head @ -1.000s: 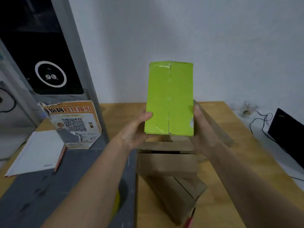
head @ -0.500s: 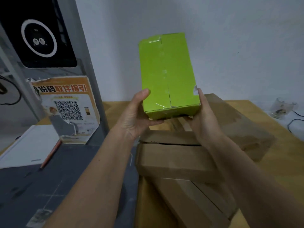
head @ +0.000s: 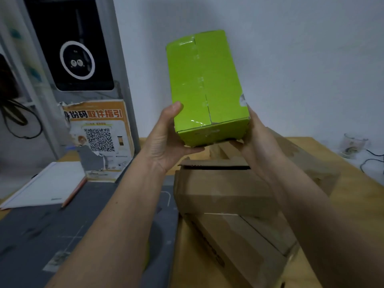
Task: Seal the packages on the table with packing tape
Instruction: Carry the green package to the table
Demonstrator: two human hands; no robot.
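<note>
Both hands hold the green box [head: 204, 88] up in the air above the brown boxes [head: 226, 196], in front of the white wall. The left hand [head: 164, 140] cups the box's lower left corner: the thumb lies up along the left side and the curled fingers wrap underneath the near end, so this grip is closed round the box. The right hand [head: 256, 142] clasps the lower right side; its palm lies against the box and its fingers go behind and under, mostly hidden, so how far they curl cannot be told exactly. The box stands tilted, its top leaning away, with clear tape [head: 200, 80] running down the seam in the middle of its broad face and over the near edge.

Below, several brown boxes lie piled on the wooden counter [head: 357, 196], one across another, the upper one with a dark slit along its top flap. A grey mat [head: 41, 229] covers the counter's left part, with a white booklet [head: 47, 183] and a pencil [head: 73, 193] near the left edge. A torn orange notice [head: 99, 140] leans at the back left. A glass [head: 353, 145] sits off the back right corner.
</note>
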